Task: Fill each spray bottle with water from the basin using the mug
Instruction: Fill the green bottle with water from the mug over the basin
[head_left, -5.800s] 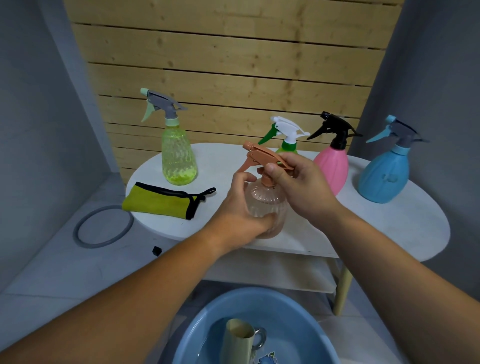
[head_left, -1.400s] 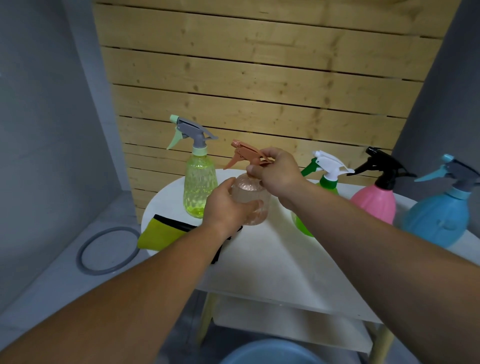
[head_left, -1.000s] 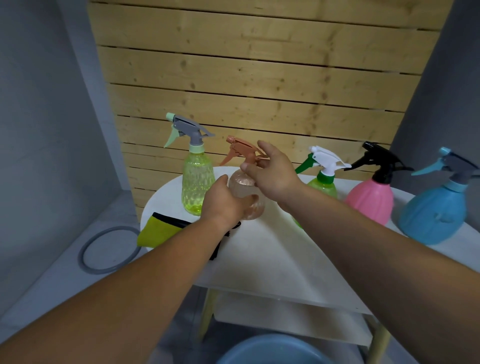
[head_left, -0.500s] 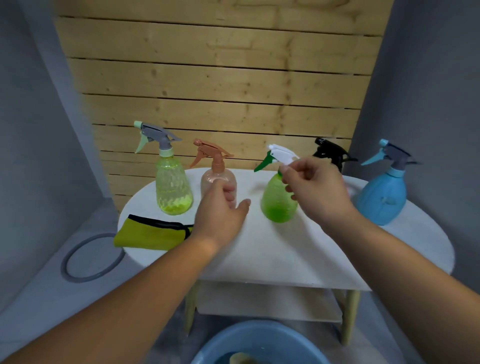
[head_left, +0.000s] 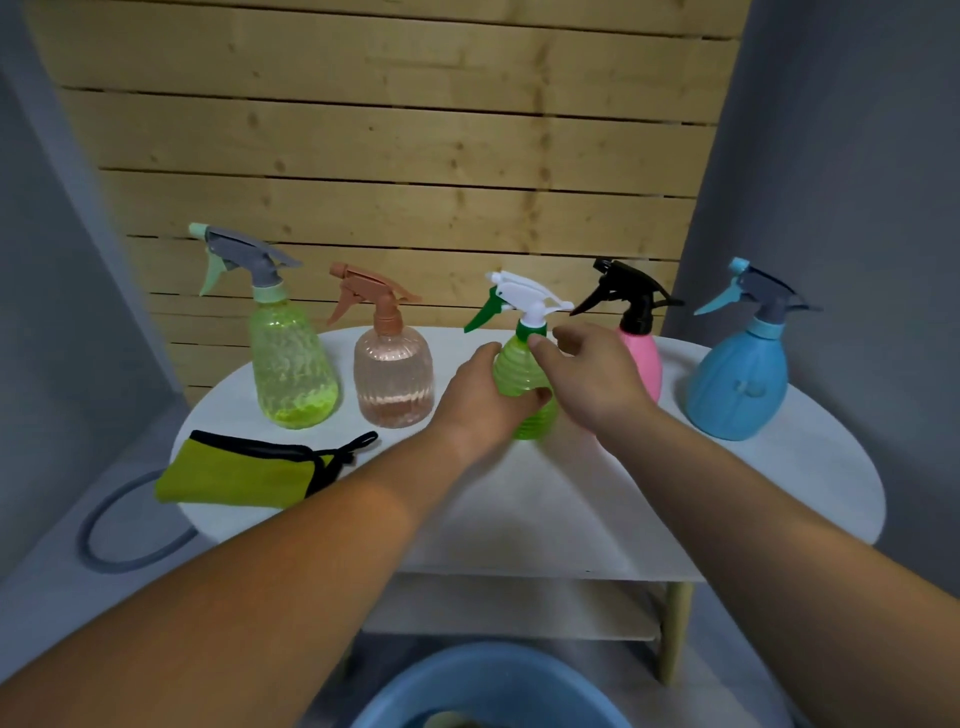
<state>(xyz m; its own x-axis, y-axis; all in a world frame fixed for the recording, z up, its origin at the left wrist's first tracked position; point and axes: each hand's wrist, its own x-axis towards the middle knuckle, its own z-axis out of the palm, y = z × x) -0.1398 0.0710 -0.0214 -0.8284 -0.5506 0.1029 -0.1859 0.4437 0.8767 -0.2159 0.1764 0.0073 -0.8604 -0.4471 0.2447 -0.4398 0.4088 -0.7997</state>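
One basin: the blue basin (head_left: 415, 696) sits at the bottom edge, on the floor before the tabletop; something pale lies in it, cut off too far to name.
Tabletop: a white oval tabletop (head_left: 675, 493) with a shelf (head_left: 519, 608) under it; both forearms reach across its front edge.
Cloth: a yellow-green cloth (head_left: 234, 475) with black trim lies flat at the near left.
Left hand: the left hand (head_left: 483, 402) is wrapped round the belly of the green bottle (head_left: 514, 364), thumb across the front.
Right hand: the right hand (head_left: 592, 379) is half curled, thumb tip on the bottle's shoulder just under the collar (head_left: 531, 328). Whether it grips the bottle I cannot tell.
Green bottle: it stands upright on the tabletop, third in a row of five, with its white trigger head (head_left: 524, 293) on and nozzle pointing left.
Handling: it looks like thin, ribbed plastic, probably light and easily squeezed. Best to hold the belly gently and turn the stiff collar, not the trigger.
Risk: wet fingers may slip on the collar.
Neighbours: a yellow-green bottle (head_left: 291, 374) and a peach bottle (head_left: 394, 379) stand to the left, a pink bottle (head_left: 644, 364) and a blue bottle (head_left: 740, 384) to the right, all capped.
Far: a wooden slat wall (head_left: 415, 156) stands behind the tabletop.
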